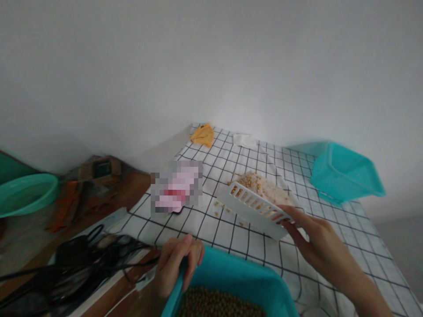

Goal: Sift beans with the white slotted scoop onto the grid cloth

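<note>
My right hand [312, 237] pinches the slotted side of a white plastic basket [254, 215], which is tilted on the checked cloth. Behind that side shows a heap of pale crumbly material with yellowish grains [261, 185]; whether all of it is inside the basket I cannot tell. A few loose grains [217, 204] lie on the cloth beside it. My left hand [178, 262] is wrapped round the left rim of a teal bin [238, 266] at the bottom of the view. Many small brownish-green round pellets or beans [218, 304] cover the bin's floor.
A second teal bin [346, 174] sits tilted at the right against the wall. On the checked tablecloth [211, 229] are a pink blurred-out object [180, 187], an orange cloth [204, 135] and a white tissue [244, 140]. Black cables [89, 259] and a green basin [29, 193] are at left.
</note>
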`<state>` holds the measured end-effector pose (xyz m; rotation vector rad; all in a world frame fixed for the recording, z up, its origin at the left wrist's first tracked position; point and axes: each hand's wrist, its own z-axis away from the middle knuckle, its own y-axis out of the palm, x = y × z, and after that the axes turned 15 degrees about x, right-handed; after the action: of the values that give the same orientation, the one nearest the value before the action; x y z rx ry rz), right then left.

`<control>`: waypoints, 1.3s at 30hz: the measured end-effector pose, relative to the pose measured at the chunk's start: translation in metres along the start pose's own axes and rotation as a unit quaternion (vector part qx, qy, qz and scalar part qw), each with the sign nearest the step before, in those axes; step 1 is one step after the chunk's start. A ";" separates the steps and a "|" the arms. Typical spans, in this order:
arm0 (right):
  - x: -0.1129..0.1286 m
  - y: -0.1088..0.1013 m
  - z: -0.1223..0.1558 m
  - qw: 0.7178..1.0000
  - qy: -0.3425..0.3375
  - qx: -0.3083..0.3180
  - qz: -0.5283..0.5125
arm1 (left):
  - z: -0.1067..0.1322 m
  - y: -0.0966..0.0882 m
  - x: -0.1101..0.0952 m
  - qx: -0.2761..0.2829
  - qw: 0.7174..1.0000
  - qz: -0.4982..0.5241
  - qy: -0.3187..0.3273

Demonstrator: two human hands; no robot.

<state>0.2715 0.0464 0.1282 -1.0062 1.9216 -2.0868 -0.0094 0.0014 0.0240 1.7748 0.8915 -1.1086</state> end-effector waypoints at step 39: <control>-0.056 -0.007 -0.059 0.978 -0.048 0.121 -0.161 | 0.000 0.001 0.000 -0.040 0.998 0.023 -0.032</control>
<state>0.2852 0.1257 0.1153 -1.4059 1.4919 -2.3159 -0.0086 0.0014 0.0243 1.6768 0.8401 -1.0799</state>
